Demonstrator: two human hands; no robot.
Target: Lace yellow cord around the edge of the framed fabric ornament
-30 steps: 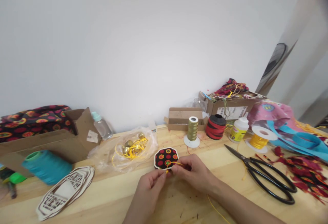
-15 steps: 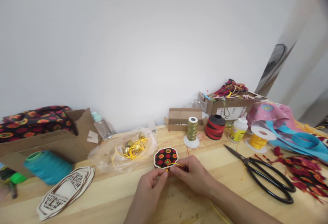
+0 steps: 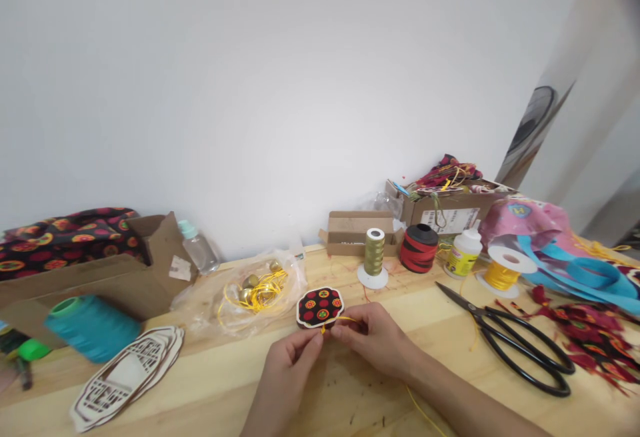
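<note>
A small scalloped ornament [image 3: 320,306] with black fabric, red dots and flower prints inside a pale border lies just beyond my fingertips. Yellow cord [image 3: 346,319] is looped at its lower edge, with a small knot there. My left hand [image 3: 295,360] pinches the cord by the knot between thumb and forefinger. With thumb and fingers closed, my right hand [image 3: 373,338] grips the cord just to the right. The cord's long tail runs out under my right wrist toward the table's near edge.
Black scissors [image 3: 515,337] lie right of my right arm, beside fabric scraps [image 3: 595,337]. Spools of green thread [image 3: 374,254], red ribbon [image 3: 419,248] and yellow cord [image 3: 504,270] stand behind with a glue bottle [image 3: 463,252]. Leftward are a bag of bells [image 3: 260,290], wooden cutouts [image 3: 125,377] and a turquoise cone [image 3: 93,327].
The yellow loop at the ornament's lower edge has drawn smaller and tighter into a knot. The ornament has shifted slightly left, and both hands stay close together.
</note>
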